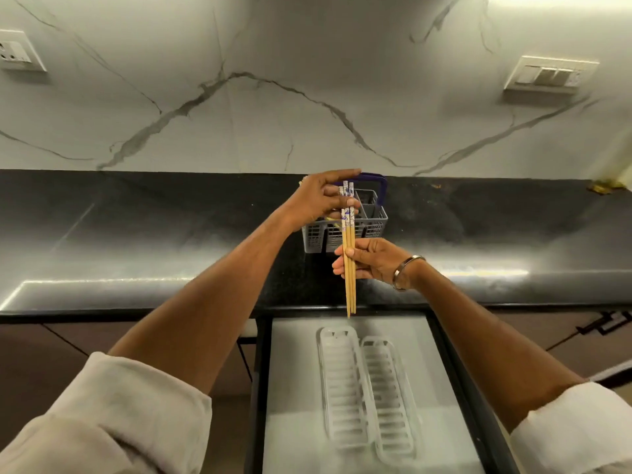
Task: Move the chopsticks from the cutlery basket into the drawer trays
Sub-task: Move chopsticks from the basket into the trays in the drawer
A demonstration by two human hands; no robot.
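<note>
A bundle of wooden chopsticks (349, 234) with white-and-blue patterned tops hangs upright in front of the grey cutlery basket (372, 227), which has a dark blue handle. My left hand (321, 200) pinches the patterned upper ends. My right hand (369, 260) grips the wooden shafts lower down. The tips point down over the front edge of the counter, just above the open drawer (294, 388). Two clear slotted trays (345, 388) lie side by side inside the drawer and look bare.
The basket stands on a dark stone counter (136, 234) against a white marble backsplash. Switch plates sit on the wall at left (17, 51) and right (550, 75). Brown cabinet fronts flank the drawer.
</note>
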